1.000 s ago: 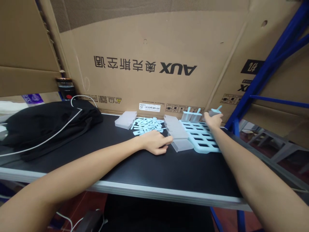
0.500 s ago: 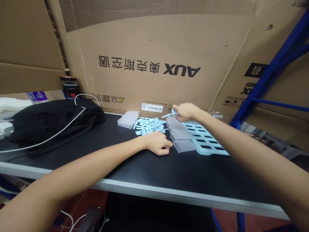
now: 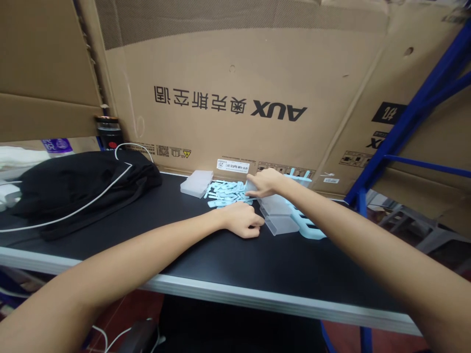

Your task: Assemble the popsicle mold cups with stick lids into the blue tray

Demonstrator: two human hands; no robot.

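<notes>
A heap of several pale blue plastic sticks (image 3: 226, 192) lies on the black table (image 3: 206, 255) near the back. My right hand (image 3: 265, 183) reaches over to the heap's right edge, fingers pinched down among the sticks. My left hand (image 3: 242, 220) rests on the table just in front of the heap, fingers curled, thumb against the row of clear moulds (image 3: 278, 215). A pale blue tray with slots (image 3: 312, 230) lies behind my right forearm, mostly hidden. Two filled moulds with blue stick handles (image 3: 299, 175) stand at its far end.
A second stack of clear moulds (image 3: 197, 183) lies left of the heap. A black garment (image 3: 73, 189) with a white cable (image 3: 66, 211) covers the table's left. Large cardboard boxes (image 3: 235, 98) wall the back. A blue rack post (image 3: 401, 132) rises at the right.
My right hand came from the tray's far right end across to the stick heap and dropped onto its right edge. My left hand stayed put. The view shifted slightly.
</notes>
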